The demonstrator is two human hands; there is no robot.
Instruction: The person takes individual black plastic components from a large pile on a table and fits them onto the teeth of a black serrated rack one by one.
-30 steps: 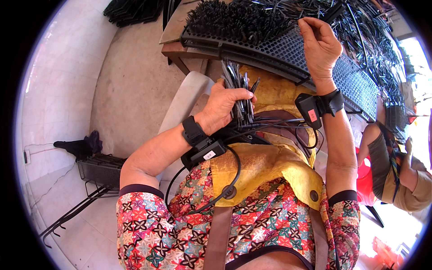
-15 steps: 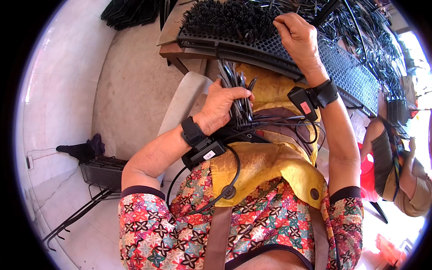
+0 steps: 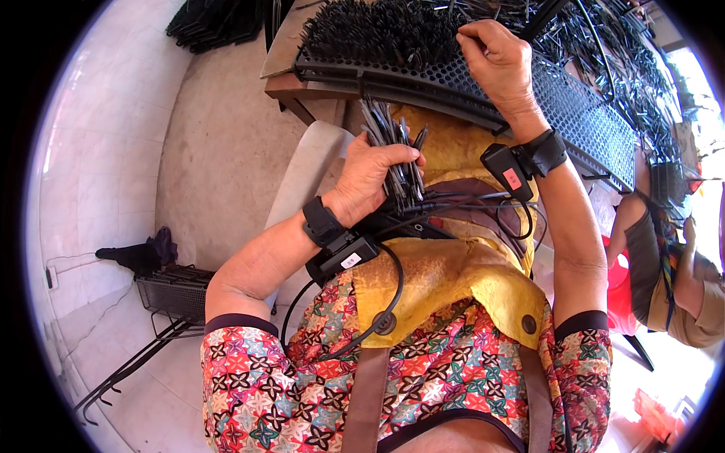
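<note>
My left hand (image 3: 368, 172) is closed round a bundle of slender, dark, shiny strips (image 3: 394, 151), held above my lap with the thumb across them. Their exact kind does not show. At the far side, my right hand (image 3: 500, 66) is raised over a black perforated rack (image 3: 585, 113) with its thumb and forefinger pinched together. Whatever sits between those fingertips is too small to make out. Left of the right hand, many similar dark strips (image 3: 377, 34) stand packed upright in the rack's holes.
A heap of loose dark strips (image 3: 627, 72) spreads beyond the rack. A wooden table edge (image 3: 302, 81) supports the rack's left end. On the floor at left stands a black mesh basket (image 3: 174, 293). A co-worker (image 3: 664, 272) sits at right. Cables (image 3: 396, 287) run from my wrist devices.
Both hands keep nearly the same place and grip. The co-worker's arm at right has shifted slightly.
</note>
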